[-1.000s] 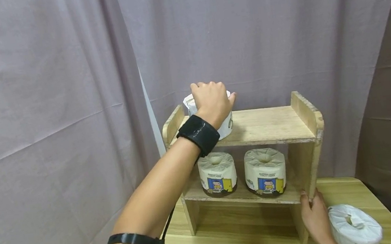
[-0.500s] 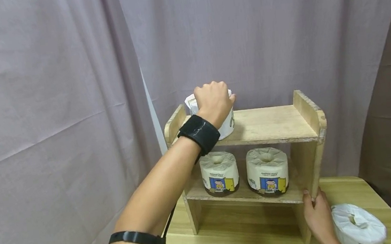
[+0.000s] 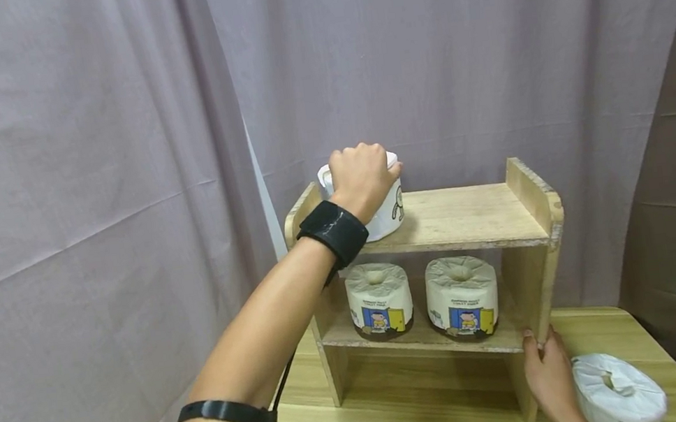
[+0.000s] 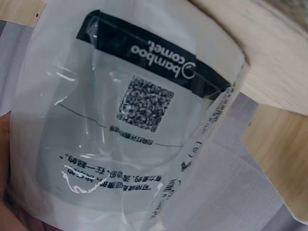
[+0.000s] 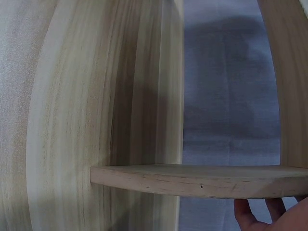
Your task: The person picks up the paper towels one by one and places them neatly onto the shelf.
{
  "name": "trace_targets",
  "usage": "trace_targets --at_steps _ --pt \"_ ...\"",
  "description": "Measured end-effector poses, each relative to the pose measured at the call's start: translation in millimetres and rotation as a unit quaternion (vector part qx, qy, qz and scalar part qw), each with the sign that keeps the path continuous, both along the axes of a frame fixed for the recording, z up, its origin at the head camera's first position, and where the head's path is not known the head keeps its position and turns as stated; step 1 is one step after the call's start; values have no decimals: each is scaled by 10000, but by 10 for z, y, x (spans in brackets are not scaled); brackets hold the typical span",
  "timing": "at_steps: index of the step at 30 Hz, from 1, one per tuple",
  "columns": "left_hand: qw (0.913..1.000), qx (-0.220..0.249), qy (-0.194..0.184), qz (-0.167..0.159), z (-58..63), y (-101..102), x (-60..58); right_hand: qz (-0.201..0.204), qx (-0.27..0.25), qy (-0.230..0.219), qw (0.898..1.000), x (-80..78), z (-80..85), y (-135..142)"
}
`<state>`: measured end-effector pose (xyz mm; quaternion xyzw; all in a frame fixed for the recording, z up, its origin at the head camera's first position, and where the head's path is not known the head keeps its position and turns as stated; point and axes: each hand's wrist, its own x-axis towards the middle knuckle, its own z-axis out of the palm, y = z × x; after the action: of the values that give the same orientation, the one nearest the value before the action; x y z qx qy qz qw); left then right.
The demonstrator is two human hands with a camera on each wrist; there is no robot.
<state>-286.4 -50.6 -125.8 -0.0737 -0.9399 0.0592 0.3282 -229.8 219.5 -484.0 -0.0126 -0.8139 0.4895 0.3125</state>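
Note:
A white wrapped toilet roll (image 3: 385, 219) stands at the left end of the wooden shelf's (image 3: 462, 217) top board. My left hand (image 3: 362, 176) grips it from above and partly covers it, thumb on its right side. In the left wrist view, the roll's clear wrapper (image 4: 96, 144) carries a dark band and a printed code, with fingers (image 4: 7, 159) along the left edge. Low on the shelf's right side, my right hand (image 3: 551, 378) holds the side panel's front edge between thumb and fingers. Its fingers (image 5: 243, 211) show beside the panel edge (image 5: 192, 185) in the right wrist view.
Two toilet rolls with printed cartoon wrappers, one on the left (image 3: 379, 301) and one on the right (image 3: 463, 301), stand on the lower board. Another white wrapped roll (image 3: 627, 397) sits on the wooden table (image 3: 593, 327) right of my right hand. Grey curtains (image 3: 421, 60) hang behind.
My left hand and forearm have shifted slightly left. The roll under that hand has turned a little, and more of its printed drawing shows. My right hand keeps its hold on the shelf.

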Motion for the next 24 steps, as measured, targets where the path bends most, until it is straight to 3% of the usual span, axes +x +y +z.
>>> trace_targets --at_steps 6,13,18,24 --pt "9998 -63 65 -187 4 -82 1 0 7 91 10000 4 -1 3" --pt "9961 -358 290 -754 1 -214 -18 -3 -51 74 10000 -19 -7 45" --pt "9907 -238 504 -1239 -75 -335 -53 128 -102 -23 9999 -20 -20 89" --pt "9861 62 525 -1578 -121 -414 -85 103 -91 -68 9999 -23 -43 143"
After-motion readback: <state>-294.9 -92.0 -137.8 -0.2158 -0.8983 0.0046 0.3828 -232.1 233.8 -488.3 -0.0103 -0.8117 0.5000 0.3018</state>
